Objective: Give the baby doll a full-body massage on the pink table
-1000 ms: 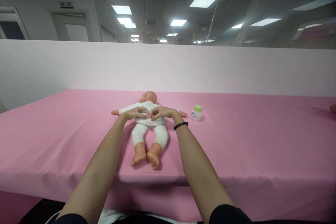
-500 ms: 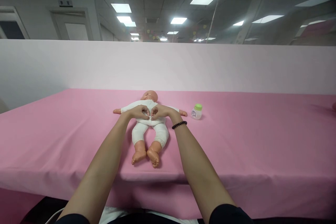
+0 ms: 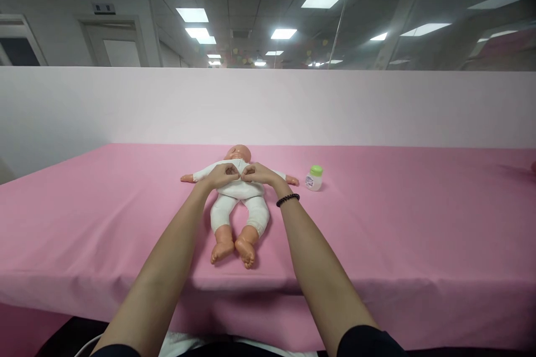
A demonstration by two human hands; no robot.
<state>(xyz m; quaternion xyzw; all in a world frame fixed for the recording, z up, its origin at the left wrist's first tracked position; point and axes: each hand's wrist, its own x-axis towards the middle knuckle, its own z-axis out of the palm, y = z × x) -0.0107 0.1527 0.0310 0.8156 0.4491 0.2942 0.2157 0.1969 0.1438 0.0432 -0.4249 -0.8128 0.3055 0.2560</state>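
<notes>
A baby doll (image 3: 240, 189) in a white suit (image 3: 247, 191) lies on its back, head away from me and bare feet towards me. My left hand (image 3: 225, 174) is over the doll's chest, its fingers closed in a pinch at the front of the suit. Close beside it, my right hand (image 3: 257, 173) pinches the same part of the cloth, with the fingertips almost meeting the left ones. The exact bit of cloth between the fingertips is too small to make out. To the right of the doll's hand stands a clear jar (image 3: 314, 179) with a green lid.
A pink cover (image 3: 397, 223) spreads over the table and hangs down its front edge. Behind the table runs a low white wall (image 3: 268, 106) with glass above. A small part of something skin-coloured (image 3: 533, 167) shows at the far right edge.
Both hands have moved slightly up the doll's front, from the belly to the chest. The thumbs have come up towards the fingers. The doll and the jar have stayed in place.
</notes>
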